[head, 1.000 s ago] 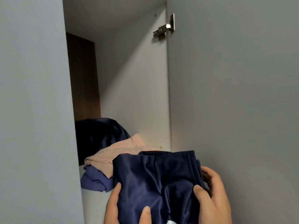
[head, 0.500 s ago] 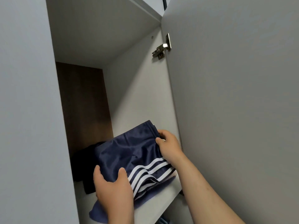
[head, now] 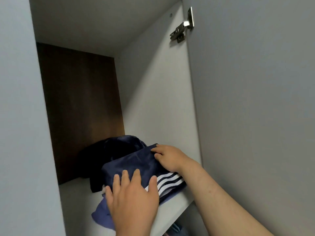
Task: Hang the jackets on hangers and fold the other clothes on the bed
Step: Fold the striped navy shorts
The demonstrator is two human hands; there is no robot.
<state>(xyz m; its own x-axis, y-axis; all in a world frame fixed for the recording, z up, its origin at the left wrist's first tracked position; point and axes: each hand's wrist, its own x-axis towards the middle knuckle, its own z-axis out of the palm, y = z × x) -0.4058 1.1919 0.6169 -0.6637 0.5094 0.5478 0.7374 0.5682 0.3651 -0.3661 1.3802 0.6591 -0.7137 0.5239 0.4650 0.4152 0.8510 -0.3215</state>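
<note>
Left grip: the left grip (head: 134,200) lies flat on the near end of the folded navy garment (head: 133,163), fingers straight and a little spread, holding nothing.
Right grip: the right grip (head: 168,158) sits on the far right corner of the same garment, fingers bent against the fabric edge; whether they pinch it or only press on it I cannot tell.
Task's thing: the folded navy garment lies under both grips on the wardrobe shelf (head: 80,201), spanning the stretch between them.
Stripes: white stripes (head: 168,180) run across the garment's side, just right of the left grip and just below the right wrist.
Under the left grip: a lighter blue cloth (head: 102,213) pokes out beneath the navy garment, spreading to the left of the palm and towards the shelf's front edge.
Beyond the grips: a dark heap of clothes (head: 95,155) sits farther back on the shelf, touching the navy garment's far side.
Behind that: a brown back panel (head: 80,108) closes the compartment.
Right of the right grip: the white inner wall (head: 158,99), then the open grey door (head: 255,99), which the right forearm runs alongside.
High above the right grip: a metal hinge (head: 183,29) joins door and wall.
Left of the left grip: a grey panel (head: 17,116) fills the edge of the view.
Below the shelf: some fabric shows, too small to name.
</note>
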